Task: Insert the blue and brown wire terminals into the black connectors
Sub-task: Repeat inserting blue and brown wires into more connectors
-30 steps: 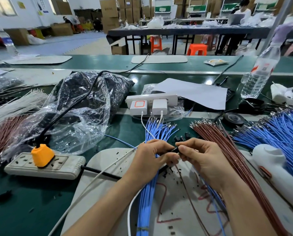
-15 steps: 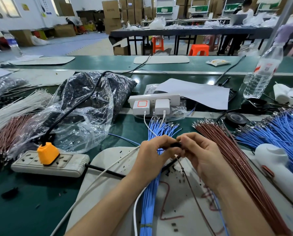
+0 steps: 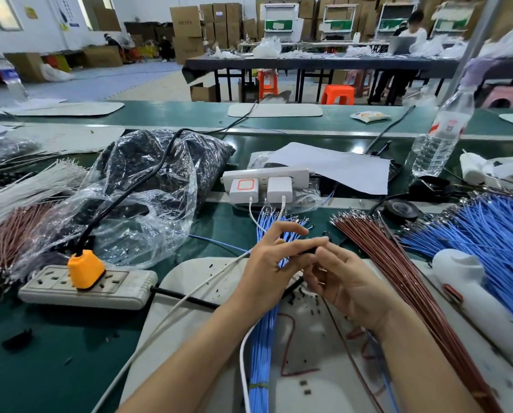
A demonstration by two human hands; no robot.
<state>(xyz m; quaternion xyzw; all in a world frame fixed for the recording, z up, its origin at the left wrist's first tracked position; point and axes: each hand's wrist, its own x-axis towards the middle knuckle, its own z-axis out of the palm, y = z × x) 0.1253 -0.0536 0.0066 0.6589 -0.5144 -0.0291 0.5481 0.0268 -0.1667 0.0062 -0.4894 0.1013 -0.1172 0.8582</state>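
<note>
My left hand (image 3: 268,266) and my right hand (image 3: 341,281) meet over the white mat (image 3: 189,281). Between their fingertips sits a small black connector (image 3: 308,251); the left thumb and finger pinch it, and the upper left fingers are spread. My right hand's fingers curl against the connector from below, and a thin brown wire (image 3: 343,338) trails down from it. A bundle of blue wires (image 3: 262,338) runs under my left hand. A fan of brown wires (image 3: 398,278) lies to the right. Loose black connectors (image 3: 301,293) are scattered on the mat.
A grey power strip (image 3: 100,286) with an orange plug (image 3: 85,268) lies at left. A clear bag of black parts (image 3: 148,186) is behind it. White chargers (image 3: 261,189) stand ahead, a water bottle (image 3: 441,129) at right, more blue wires (image 3: 493,234) and a white tool (image 3: 476,296).
My hands have stayed together on the connector. The left hand's upper fingers have lifted and spread, and the view has shifted slightly.
</note>
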